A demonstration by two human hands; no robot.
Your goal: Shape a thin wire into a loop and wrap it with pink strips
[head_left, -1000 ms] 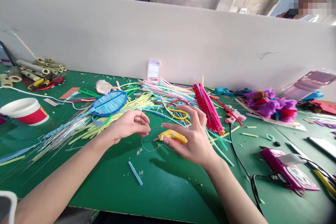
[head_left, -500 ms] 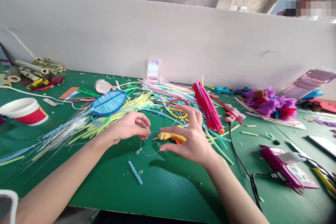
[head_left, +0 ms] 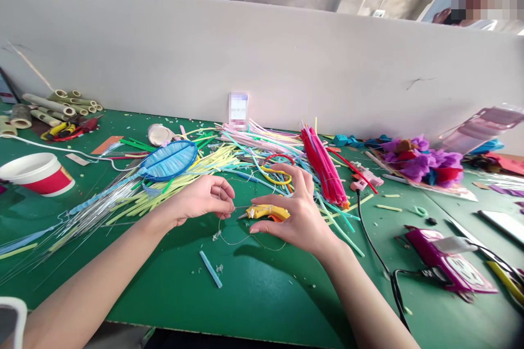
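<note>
Two bare hands are held over the green table [head_left: 172, 289], well back from its near edge, with room for moving left in front of them. One short light-blue strip [head_left: 210, 269] is found on that stretch, between the hands and the edge. At the far edge the table is closed off by a white partition [head_left: 266, 60].

One thin wire [head_left: 233, 243] is pinched between thumb and fingertips of the left hand [head_left: 204, 199]; it is looped loosely across the gap between the hands. The right hand [head_left: 301, 215] is spread, thumb and forefinger well apart; whether the wire is touched by it cannot be told. One yellow glue gun [head_left: 268, 211] is seen lying just behind the gap, partly hidden by the right hand.

Counted: one blue leaf-shaped piece [head_left: 170, 161] beyond the left hand, one paper cup [head_left: 36, 180] at far left, one phone [head_left: 238, 109] stood against the partition, one red-pink bundle of pipe cleaners [head_left: 323, 169] beyond the right hand, one purple power strip [head_left: 454, 262] at right. Loose pastel stems [head_left: 223, 158] are heaped between blue piece and bundle, too tangled to be counted.
</note>
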